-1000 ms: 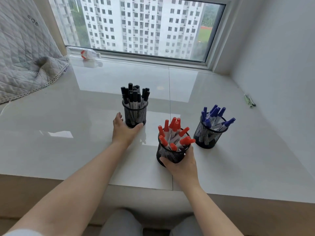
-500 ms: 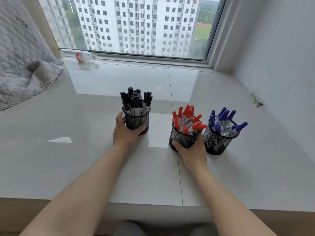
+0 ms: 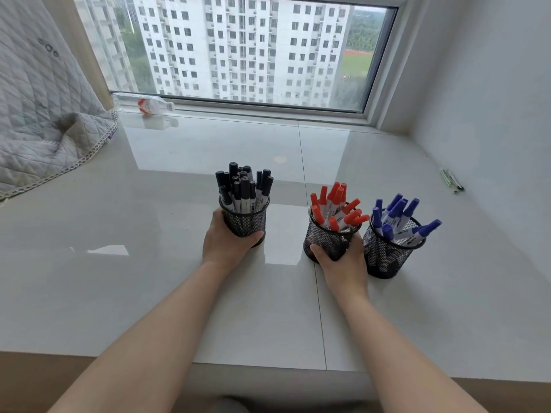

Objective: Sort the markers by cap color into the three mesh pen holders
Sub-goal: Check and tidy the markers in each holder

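Three black mesh pen holders stand in a row on the glossy white sill. The left holder [image 3: 249, 220] is full of black-capped markers [image 3: 243, 186], and my left hand [image 3: 226, 241] wraps around its near side. The middle holder [image 3: 328, 238] carries red-capped markers [image 3: 335, 204]; my right hand [image 3: 343, 263] grips its lower front. Just right of it, almost touching, the third holder [image 3: 387, 254] contains blue-capped markers [image 3: 398, 217]. No loose markers lie on the sill.
A quilted grey blanket [image 3: 41, 114] drapes over the sill at the left. A plastic bottle [image 3: 146, 104] lies by the window frame. Small green clips [image 3: 451, 180] lie near the right wall. The sill's front edge [image 3: 268, 368] runs below my forearms.
My right hand has slid the red-marker holder away from me and to the right, up beside the blue-marker holder. My left hand stays on the black-marker holder. The camera view shifted slightly.
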`<state>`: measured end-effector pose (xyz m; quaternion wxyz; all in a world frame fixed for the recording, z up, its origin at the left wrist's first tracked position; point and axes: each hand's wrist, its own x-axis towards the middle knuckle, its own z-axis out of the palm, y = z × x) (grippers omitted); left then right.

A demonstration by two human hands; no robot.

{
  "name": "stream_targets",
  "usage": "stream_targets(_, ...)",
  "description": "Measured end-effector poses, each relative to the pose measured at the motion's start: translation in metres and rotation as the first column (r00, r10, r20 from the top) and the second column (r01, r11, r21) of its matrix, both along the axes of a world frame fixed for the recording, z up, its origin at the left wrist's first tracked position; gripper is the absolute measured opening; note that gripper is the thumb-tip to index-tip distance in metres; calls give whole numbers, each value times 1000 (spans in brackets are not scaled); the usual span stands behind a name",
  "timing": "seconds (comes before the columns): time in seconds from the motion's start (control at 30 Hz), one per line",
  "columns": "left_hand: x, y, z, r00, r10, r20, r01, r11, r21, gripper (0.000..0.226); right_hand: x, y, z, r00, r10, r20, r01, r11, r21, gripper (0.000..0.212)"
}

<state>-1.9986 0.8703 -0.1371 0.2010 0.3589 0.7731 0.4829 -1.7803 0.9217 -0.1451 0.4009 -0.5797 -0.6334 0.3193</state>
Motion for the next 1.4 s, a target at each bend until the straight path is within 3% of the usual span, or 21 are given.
stream_targets(0.37,45,-87,8,998,-65,12,65,997,-46,67,4,-12,7,1000,6,25,-5,1000,-17,78)
stream_targets(0.5,68,-105,7,999,-41,-5,41,998,-39,70,10,-30,3,999,-14,-46,12,999,-40,77)
stream_targets(0.83,104,-125,9,1000,-18,1,19,1000,-24,81,24,-80,19,978,-31,-208,37,999,27,6)
stream_targets(1.03,101,-135,21,964,-144,226,105,979,178,107,14,-99,65,962,153,-224,-111,976,188,12)
stream_targets(1.23,88,-144,54,986,-44,159,-22,920,391,37,-2,-118,95,926,376,-13,-351,874,336,6)
stream_targets(1.4,71,-140,71,1000,11,-8,-7,925,380,14,-14,-124,100,927,326,186,-372,868,330,14)
